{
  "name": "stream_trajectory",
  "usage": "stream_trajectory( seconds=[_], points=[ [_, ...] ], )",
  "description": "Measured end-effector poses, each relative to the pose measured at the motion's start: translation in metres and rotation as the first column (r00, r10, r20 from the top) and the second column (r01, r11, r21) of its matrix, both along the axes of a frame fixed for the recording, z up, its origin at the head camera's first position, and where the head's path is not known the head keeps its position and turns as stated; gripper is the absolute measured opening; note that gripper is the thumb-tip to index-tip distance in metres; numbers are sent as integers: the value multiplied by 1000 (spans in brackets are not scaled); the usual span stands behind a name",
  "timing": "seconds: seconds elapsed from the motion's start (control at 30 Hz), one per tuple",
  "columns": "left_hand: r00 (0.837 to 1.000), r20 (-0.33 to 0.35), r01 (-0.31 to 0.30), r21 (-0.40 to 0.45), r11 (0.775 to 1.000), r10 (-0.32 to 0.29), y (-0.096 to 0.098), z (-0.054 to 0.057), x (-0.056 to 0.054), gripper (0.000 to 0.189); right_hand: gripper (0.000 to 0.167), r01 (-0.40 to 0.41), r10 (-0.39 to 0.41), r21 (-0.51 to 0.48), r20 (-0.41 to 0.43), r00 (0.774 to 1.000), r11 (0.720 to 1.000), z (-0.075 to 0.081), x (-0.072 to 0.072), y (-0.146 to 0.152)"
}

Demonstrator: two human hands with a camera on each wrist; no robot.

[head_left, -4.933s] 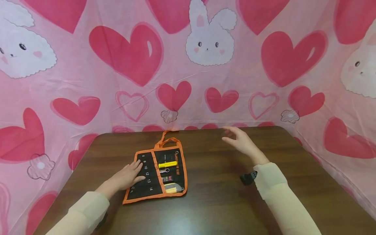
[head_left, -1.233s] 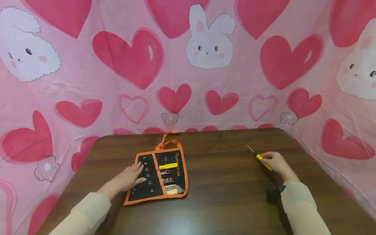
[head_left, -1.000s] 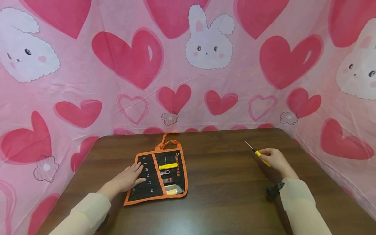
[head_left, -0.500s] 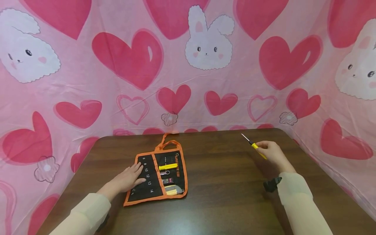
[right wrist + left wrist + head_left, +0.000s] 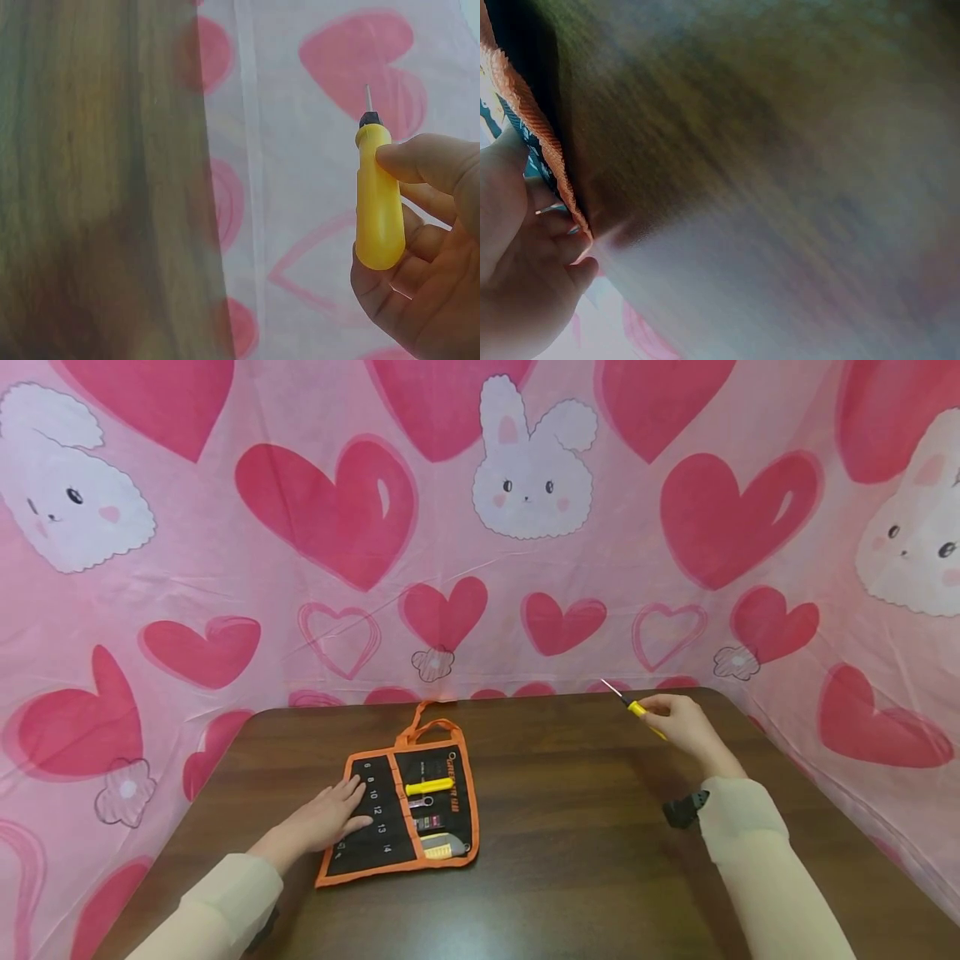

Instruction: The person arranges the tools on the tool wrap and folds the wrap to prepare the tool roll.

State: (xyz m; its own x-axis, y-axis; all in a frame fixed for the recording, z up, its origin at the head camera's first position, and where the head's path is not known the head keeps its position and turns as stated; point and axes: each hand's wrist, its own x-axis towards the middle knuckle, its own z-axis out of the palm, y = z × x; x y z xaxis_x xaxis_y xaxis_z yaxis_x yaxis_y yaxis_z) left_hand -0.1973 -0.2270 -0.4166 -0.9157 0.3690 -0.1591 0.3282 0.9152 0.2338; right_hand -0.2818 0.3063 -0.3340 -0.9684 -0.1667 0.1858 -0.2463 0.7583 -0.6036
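Note:
My right hand point(image 5: 681, 725) holds a small yellow screwdriver point(image 5: 380, 202) by its handle, thumb on one side and fingers on the other. Its thin shaft points up and to the left, above the back right of the table. On the left, my left hand point(image 5: 322, 817) rests with spread fingers on the black tool pouch point(image 5: 442, 762) with orange trim, which lies unrolled. Sticking out of the pouch's pockets are a yellow handle point(image 5: 430, 787), a wrench point(image 5: 422, 802) and a yellow-grey utility knife point(image 5: 442, 846). In the left wrist view the fingers lie along the pouch's orange edge point(image 5: 536, 112).
The brown wooden table point(image 5: 555, 860) reaches back to a pink cloth backdrop point(image 5: 450, 543) with hearts and rabbits, which also hangs at both sides. Orange straps point(image 5: 431, 722) trail from the pouch's far end. A small dark packet point(image 5: 429, 822) sits in another pocket.
My right hand, bare 4.9 seconds ago, now has the screwdriver. Over the last second it has risen and moved slightly left with it. The left hand and the pouch stay put.

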Motion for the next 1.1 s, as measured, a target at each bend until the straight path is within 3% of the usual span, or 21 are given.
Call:
stream_trajectory(
  seconds=[0.57,1.1],
  points=[
    [1000,11,3,2,1000,-3,-1,0,-2,70,27,-68,68,12,-98,993,998,30,-17,-48],
    [1000,3,10,-15,1000,-10,0,0,0,70,22,-162,167,42,-163,973,986,39,-26,-91]
  ],
)
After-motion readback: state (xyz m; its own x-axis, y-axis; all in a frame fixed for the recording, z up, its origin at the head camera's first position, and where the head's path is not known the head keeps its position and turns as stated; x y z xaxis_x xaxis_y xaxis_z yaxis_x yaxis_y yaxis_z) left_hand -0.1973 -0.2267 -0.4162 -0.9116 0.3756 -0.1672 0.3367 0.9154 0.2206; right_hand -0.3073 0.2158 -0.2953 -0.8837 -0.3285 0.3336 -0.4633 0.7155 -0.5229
